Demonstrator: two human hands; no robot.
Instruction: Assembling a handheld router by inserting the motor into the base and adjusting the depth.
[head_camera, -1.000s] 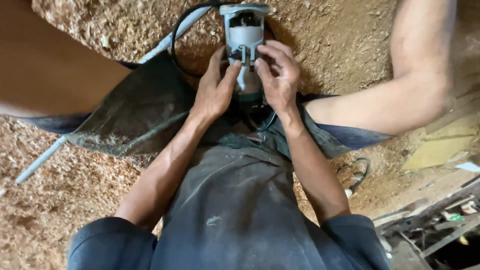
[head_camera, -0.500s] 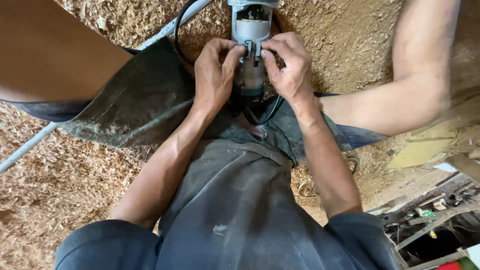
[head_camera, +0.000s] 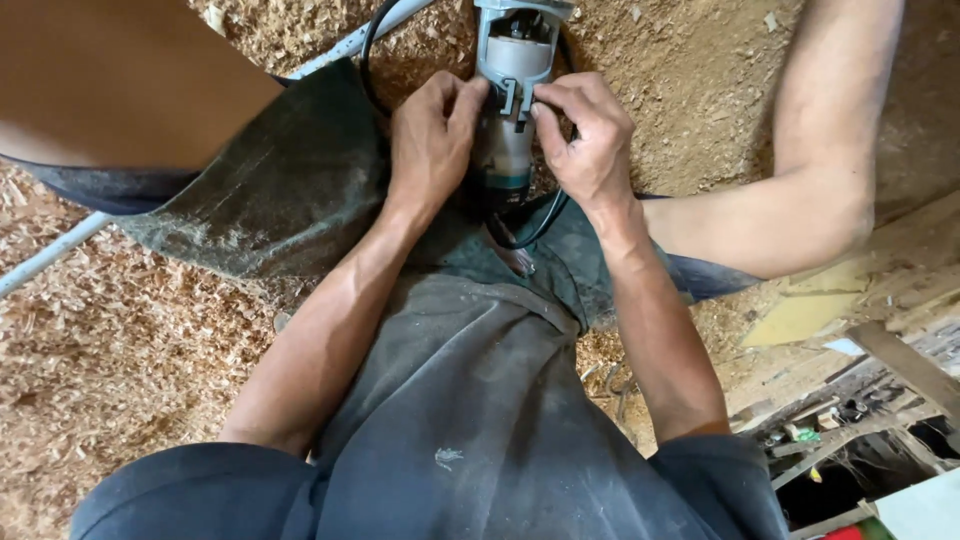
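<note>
Sawdust and wood shavings cover the floor all round, w/ a pale rod lying across it at the left edge and scrap boards piled toward the right edge. Person sits low, knees spread, dark dusty shorts and dark shirt filling the lower middle of the view.

Power tool, a small grey trimmer-type body w/ a teal band near its lower end, stands roughly upright between the knees, near the top edge of the view, its wider end pointing away from the person. Black cord loops out below it and another loop arcs round its upper left.

Left hand sits on the tool's left side, fingers curled narrow, fingertips pressed to the small clamp lever at the front of the body. Right hand mirrors it on the right side, fingers bent, thumb and forefinger pinching at the same lever. Both hands touch the tool; it lies directly between them, palms flanking it, wrists just below it. Whether either hand fully grips the body or only works the lever, can't tell. Forearms run down from the hands toward the shirt, elbows apart.
</note>
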